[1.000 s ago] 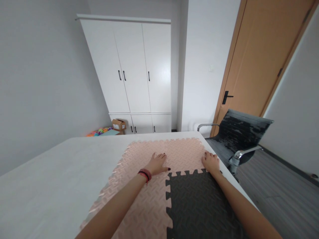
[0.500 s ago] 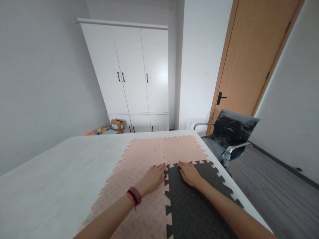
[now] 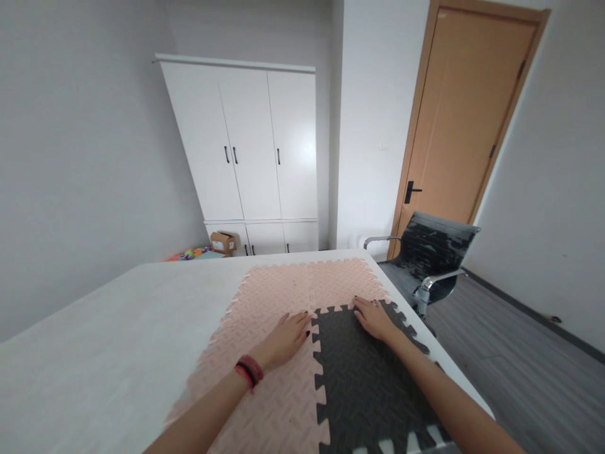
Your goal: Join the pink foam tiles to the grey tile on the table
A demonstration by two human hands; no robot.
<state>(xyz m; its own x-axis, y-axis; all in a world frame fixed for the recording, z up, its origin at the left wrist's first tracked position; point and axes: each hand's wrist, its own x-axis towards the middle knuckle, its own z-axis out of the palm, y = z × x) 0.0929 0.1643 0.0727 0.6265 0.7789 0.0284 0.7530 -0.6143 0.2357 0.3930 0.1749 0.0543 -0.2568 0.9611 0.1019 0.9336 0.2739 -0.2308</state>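
The dark grey foam mat (image 3: 368,378) lies flat on the white bench (image 3: 108,340), locked by its toothed edges into the pink foam mats (image 3: 283,296) that border it on its left side and on its far side. Its long axis seems to run from the person toward the far end of the bench.

The right hand (image 3: 374,318) rests on the far right corner of the dark mat, palm down, with the fingers (image 3: 363,302) stretched flat and slightly apart, the tips reaching the toothed seam on the far side. The left hand (image 3: 286,337) lies on the pink mat just beside the dark mat's left seam, fingers also flat and close together, holding nothing; a red and black wristband (image 3: 248,371) is on that wrist. So the dark mat is under the right hand and directly to the right of the left one.

Beyond the dark mat's right side stands a black office chair (image 3: 428,258), off the bench.
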